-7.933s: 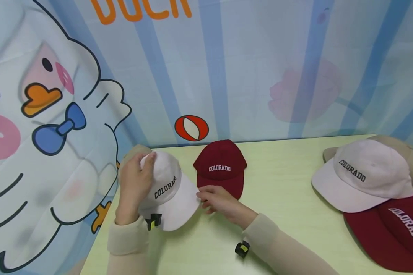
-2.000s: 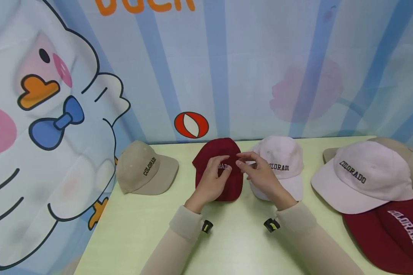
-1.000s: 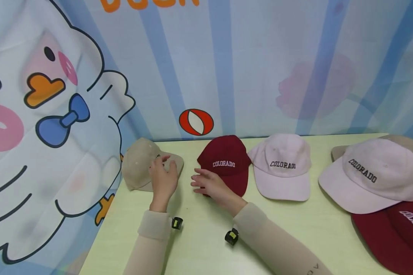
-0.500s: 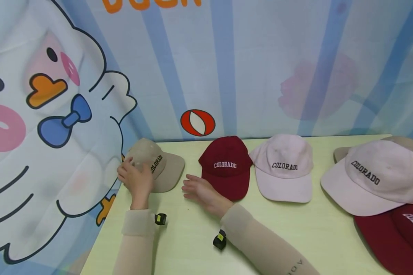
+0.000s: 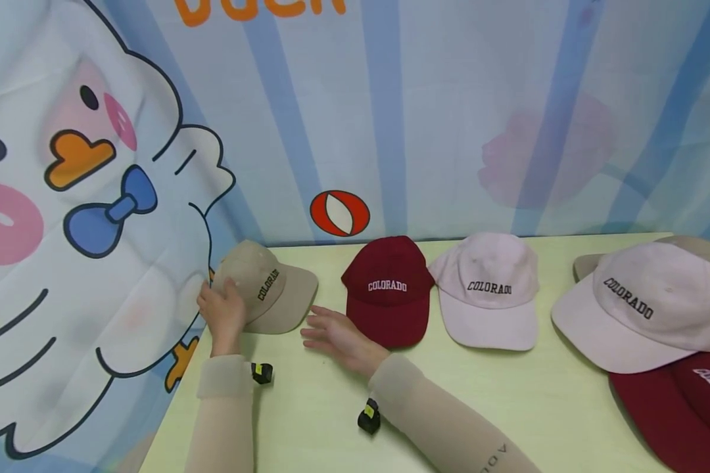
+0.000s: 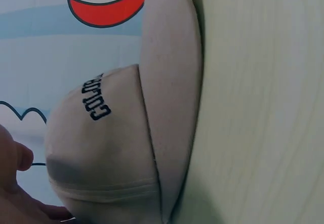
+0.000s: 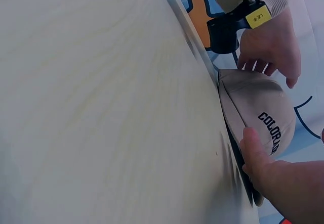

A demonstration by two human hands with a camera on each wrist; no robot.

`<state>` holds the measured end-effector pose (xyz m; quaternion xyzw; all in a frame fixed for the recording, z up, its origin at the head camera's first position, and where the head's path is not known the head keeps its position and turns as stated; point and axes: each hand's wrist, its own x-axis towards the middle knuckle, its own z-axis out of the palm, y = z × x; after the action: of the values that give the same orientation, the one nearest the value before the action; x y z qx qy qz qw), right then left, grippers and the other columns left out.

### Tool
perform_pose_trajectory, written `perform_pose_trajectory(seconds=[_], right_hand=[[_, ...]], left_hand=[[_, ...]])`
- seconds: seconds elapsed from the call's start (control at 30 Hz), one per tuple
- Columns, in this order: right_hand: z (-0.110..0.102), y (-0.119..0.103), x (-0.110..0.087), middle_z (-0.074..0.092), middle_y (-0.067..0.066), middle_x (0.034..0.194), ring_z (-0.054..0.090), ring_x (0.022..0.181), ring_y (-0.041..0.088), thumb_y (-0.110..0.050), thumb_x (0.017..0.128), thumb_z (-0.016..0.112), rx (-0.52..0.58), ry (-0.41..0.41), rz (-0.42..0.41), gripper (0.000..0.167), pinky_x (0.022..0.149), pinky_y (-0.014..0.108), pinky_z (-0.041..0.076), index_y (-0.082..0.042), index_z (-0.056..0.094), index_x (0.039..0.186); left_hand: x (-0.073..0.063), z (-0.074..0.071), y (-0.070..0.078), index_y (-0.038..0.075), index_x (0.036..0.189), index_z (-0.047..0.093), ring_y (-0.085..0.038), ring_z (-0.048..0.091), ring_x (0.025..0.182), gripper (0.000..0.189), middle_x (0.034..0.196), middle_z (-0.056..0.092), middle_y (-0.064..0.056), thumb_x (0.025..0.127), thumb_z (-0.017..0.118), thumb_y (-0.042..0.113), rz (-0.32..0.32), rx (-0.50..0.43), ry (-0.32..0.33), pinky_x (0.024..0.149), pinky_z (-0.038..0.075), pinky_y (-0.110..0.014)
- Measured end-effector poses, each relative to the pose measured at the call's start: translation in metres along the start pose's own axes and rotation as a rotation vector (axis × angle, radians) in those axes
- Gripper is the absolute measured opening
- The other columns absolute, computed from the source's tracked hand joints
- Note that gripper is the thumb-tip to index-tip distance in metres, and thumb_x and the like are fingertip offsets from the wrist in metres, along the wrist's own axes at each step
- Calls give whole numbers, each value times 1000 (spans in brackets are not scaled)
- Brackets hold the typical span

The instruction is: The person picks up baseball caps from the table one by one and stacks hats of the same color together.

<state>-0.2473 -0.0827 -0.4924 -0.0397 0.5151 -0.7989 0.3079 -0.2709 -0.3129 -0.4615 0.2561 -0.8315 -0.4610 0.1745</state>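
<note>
A beige baseball cap (image 5: 260,289) lettered COLORADO sits at the table's back left, brim to the right. My left hand (image 5: 222,314) is at the back of its crown. In the right wrist view, the left fingers (image 7: 255,64) reach the cap's back edge while the thumb stands off. The left wrist view shows the beige cap (image 6: 101,153) with part of that hand at the lower left. My right hand (image 5: 340,335), fingers extended and relaxed, hovers by the brim. A dark red baseball cap (image 5: 387,322) lies just beyond it, beside a white baseball cap (image 5: 488,325).
At the right, another white cap (image 5: 615,328) overlaps a dark red cap (image 5: 662,401) and a further beige cap (image 5: 695,248). A printed duck cloth (image 5: 438,131) hangs behind the pale table (image 5: 313,420) and along its left side.
Earlier the left hand held the white cap, which now lies right of the dark red one. Both hands have since moved left to the beige cap, the left going round to its back.
</note>
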Motion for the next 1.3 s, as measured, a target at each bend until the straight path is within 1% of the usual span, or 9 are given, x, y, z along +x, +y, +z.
perform_pose_trajectory(seconds=[0.13, 0.23, 0.43, 0.53, 0.67, 0.8, 0.97, 1.13, 1.3], right_hand=[[3, 1, 0, 36, 28, 162, 45, 146, 44, -11, 108, 47, -2, -21, 10, 60, 118, 51, 42, 1, 25, 162], [4, 2, -1, 37, 28, 162, 45, 146, 43, -11, 107, 47, 1, -29, 16, 61, 118, 51, 42, 3, 23, 162], [4, 2, -2, 32, 28, 164, 44, 147, 43, -8, 107, 47, 12, -32, 13, 62, 118, 52, 41, 4, 21, 162], [2, 3, -1, 28, 28, 166, 43, 147, 43, -6, 107, 46, 30, -39, 17, 63, 119, 51, 39, 5, 20, 162], [0, 3, -1, 28, 28, 166, 44, 147, 43, -6, 107, 46, 25, -43, 15, 63, 119, 51, 40, 5, 19, 162], [0, 2, -3, 29, 27, 166, 46, 145, 43, -8, 107, 46, 2, -47, 18, 62, 118, 51, 41, 4, 20, 162], [-3, 0, -5, 32, 24, 166, 47, 145, 42, -9, 105, 49, -25, -49, 7, 61, 118, 50, 41, 1, 26, 162], [-6, -6, -8, 36, 24, 164, 48, 145, 42, -7, 104, 49, -54, -53, -30, 60, 118, 51, 41, 2, 30, 160], [-10, -12, -11, 43, 28, 157, 55, 138, 42, -6, 105, 47, -88, -40, -79, 54, 114, 48, 47, 4, 35, 157]], left_hand=[[3, 1, -6, -6, 163, 8, -51, 16, 155, 80, 167, 15, -33, 110, 26, 51, -15, 14, -8, 126, 15, -62], [6, 2, -7, -8, 161, 18, -52, 23, 152, 78, 163, 24, -34, 110, 27, 51, -30, -1, 6, 125, 20, -63], [9, 0, -5, -5, 156, 34, -45, 39, 147, 73, 157, 40, -30, 110, 31, 51, -92, -129, -8, 122, 31, -57], [8, 0, -1, -1, 151, 45, -38, 48, 141, 67, 151, 50, -25, 110, 33, 51, -100, -199, -14, 119, 37, -54], [6, 3, 3, 7, 148, 54, -29, 49, 141, 58, 151, 54, -16, 110, 40, 49, -64, -295, 4, 121, 38, -47], [5, 5, 8, 12, 150, 55, -24, 47, 145, 56, 153, 54, -10, 108, 46, 49, -3, -355, 19, 123, 36, -42], [-2, 2, 17, 12, 145, 58, -22, 52, 138, 58, 145, 58, -9, 106, 47, 53, 44, -379, 30, 120, 39, -43], [-10, -3, 30, 12, 141, 61, -21, 55, 129, 59, 136, 60, -8, 104, 49, 56, 87, -387, 50, 115, 42, -45], [-18, -7, 39, 12, 139, 63, -18, 56, 123, 59, 128, 62, -3, 103, 50, 57, 148, -373, 74, 113, 44, -45]])
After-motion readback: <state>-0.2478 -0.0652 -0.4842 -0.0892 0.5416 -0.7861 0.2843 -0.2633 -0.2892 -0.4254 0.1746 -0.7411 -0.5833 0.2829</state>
